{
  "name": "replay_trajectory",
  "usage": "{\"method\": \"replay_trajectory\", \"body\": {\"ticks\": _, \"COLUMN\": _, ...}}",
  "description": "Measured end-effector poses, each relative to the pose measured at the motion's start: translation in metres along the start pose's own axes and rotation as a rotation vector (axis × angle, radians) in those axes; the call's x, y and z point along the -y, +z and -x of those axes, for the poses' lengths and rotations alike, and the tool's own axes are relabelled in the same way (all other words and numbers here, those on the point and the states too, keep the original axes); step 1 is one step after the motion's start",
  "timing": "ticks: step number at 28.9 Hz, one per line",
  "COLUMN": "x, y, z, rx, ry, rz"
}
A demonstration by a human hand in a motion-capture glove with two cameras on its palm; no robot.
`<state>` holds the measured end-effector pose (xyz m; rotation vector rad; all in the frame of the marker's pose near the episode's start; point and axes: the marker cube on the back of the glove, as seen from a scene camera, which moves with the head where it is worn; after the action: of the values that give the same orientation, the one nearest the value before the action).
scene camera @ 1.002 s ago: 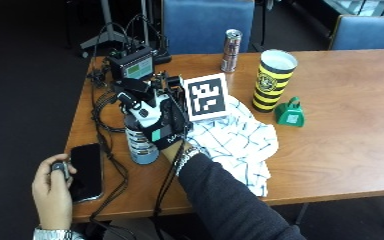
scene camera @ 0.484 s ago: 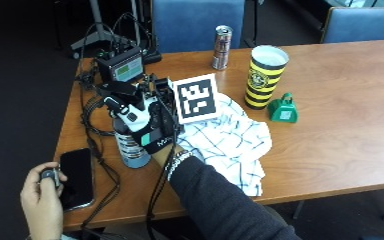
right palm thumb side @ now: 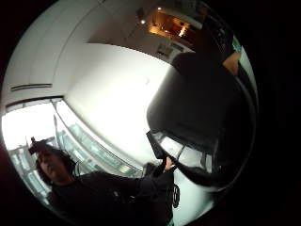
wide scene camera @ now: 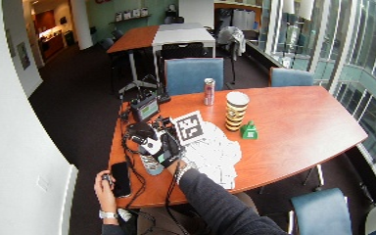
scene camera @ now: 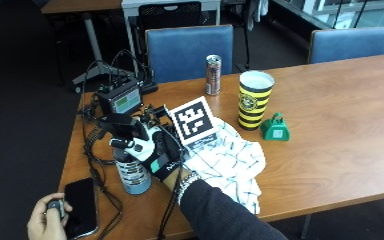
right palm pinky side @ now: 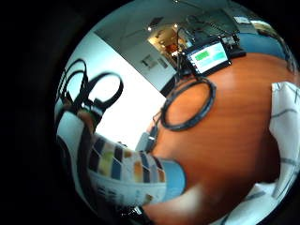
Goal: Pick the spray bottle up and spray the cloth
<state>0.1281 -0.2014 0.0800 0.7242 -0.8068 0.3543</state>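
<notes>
Indoors, wooden table point(scene camera: 352, 125) among blue chairs point(scene camera: 189, 47), dark floor.

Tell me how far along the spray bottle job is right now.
Done: the gloved right hand is wrapped round the spray bottle. In hand: the pickup itself, since the bottle's base looks to be at the table. Left: aiming at the checked cloth beside it and spraying.

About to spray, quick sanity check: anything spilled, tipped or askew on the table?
Nothing stands out. The spray bottle stands upright in the gloved right hand, beside the crumpled cloth; no spill is visible.
</notes>
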Motion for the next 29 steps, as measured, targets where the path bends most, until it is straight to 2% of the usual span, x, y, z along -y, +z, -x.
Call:
{"method": "replay_trajectory", "body": {"ticks": 7, "x": -0.022, "y": -0.02, "z": -0.02, "rx": -0.182, "ry": 0.099, "rz": 0.186}}
{"method": "replay_trajectory", "body": {"ticks": 13, "x": -0.044, "y": -0.049, "z": -0.012, "rx": -0.453, "ry": 0.072, "rz": 0.365}}
{"method": "replay_trajectory", "body": {"ticks": 20, "x": -0.07, "y": -0.08, "z": 0.017, "rx": -0.629, "ry": -0.063, "rz": 0.554}}
{"method": "replay_trajectory", "body": {"ticks": 29, "x": -0.12, "y": -0.078, "z": 0.071, "rx": -0.705, "ry": -0.288, "rz": 0.721}}
